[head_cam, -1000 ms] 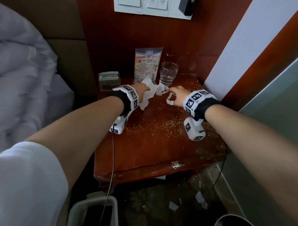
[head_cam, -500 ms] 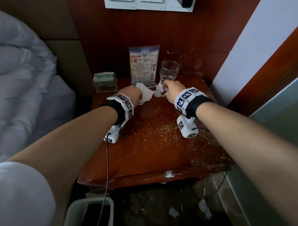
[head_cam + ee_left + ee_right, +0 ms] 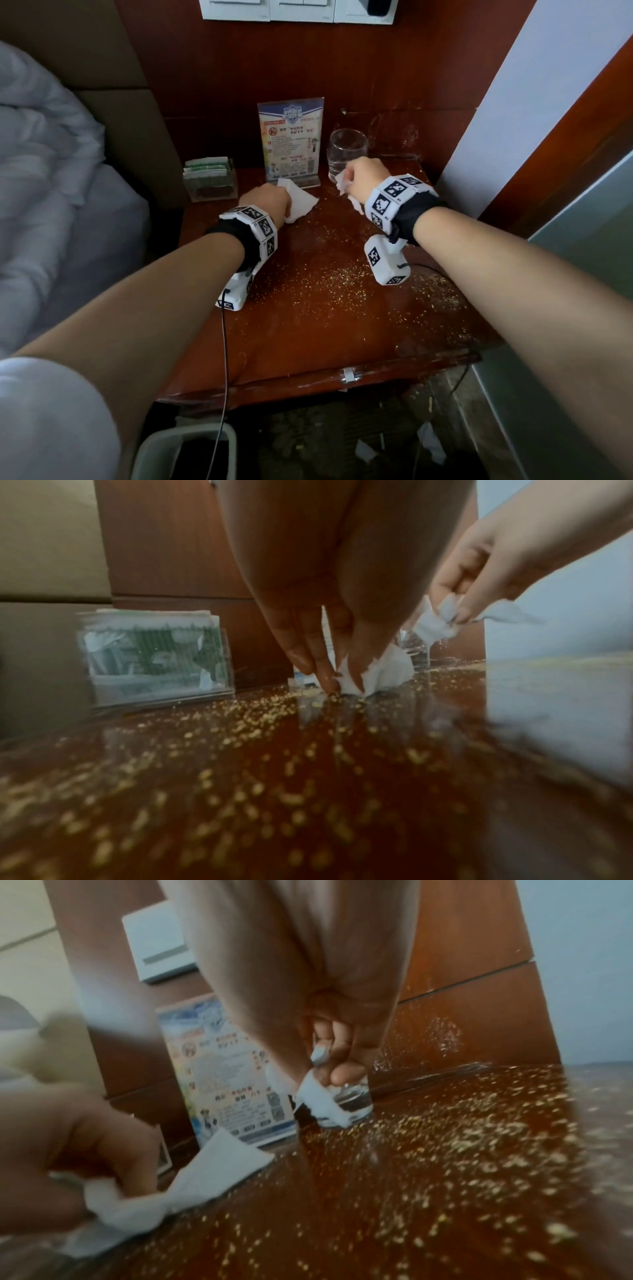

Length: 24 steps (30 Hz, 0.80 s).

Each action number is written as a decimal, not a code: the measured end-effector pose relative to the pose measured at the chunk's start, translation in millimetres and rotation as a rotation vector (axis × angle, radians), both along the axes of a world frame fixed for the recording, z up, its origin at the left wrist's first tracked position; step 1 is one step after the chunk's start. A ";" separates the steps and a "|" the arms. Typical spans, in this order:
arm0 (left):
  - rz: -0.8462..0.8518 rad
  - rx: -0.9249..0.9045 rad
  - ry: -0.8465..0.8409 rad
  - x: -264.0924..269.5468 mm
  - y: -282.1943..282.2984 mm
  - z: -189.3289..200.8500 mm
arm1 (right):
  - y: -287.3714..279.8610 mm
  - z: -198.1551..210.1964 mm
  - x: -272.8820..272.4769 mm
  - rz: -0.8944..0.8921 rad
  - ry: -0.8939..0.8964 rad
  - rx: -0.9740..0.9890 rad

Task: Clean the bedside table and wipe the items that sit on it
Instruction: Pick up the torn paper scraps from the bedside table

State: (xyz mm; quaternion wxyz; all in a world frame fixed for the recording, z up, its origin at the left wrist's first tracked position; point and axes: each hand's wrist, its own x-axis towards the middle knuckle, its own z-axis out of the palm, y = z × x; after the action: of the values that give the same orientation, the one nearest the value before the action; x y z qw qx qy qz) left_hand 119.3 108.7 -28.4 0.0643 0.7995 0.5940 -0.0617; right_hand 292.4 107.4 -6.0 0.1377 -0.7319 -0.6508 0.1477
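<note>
R hand [image 3: 361, 178] moved nearer glass [image 3: 347, 150], both gripping tissue [image 3: 298, 202]

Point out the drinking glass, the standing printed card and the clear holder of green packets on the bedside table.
drinking glass [image 3: 346, 147], head view, on its clear wall below the rim.
printed card [image 3: 291, 140], head view, on the middle of its printed face.
clear holder [image 3: 210, 181], head view, on its front wall.

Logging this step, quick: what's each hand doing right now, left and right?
Left hand: fingers pinch a white tissue against the bedside table.
Right hand: fingers curled round a crumpled tissue piece, beside the glass.
</note>
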 end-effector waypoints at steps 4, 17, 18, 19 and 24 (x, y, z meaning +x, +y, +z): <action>0.024 -0.002 -0.011 3.2 -9.2 3.5 | -17.7 9.3 18.9 -0.057 0.057 0.015; -0.051 0.047 -0.360 33.6 -61.4 30.6 | -105.6 6.2 54.4 -0.139 0.128 0.017; -0.074 0.039 -0.391 37.5 -68.3 30.7 | -113.1 5.0 57.0 -0.145 0.123 0.021; -0.091 0.024 -0.414 41.2 -76.0 30.8 | -120.5 3.6 59.9 -0.155 0.122 0.029; -0.130 -0.001 -0.534 59.4 -121.5 27.6 | -172.4 -1.2 72.7 -0.164 0.170 0.040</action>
State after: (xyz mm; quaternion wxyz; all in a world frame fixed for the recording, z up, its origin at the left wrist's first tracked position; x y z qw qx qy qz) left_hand 178.7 -12.8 -0.7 0.2147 0.8238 0.5036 0.1471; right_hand 365.1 -65.0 -7.2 0.2184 -0.7648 -0.5774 0.1845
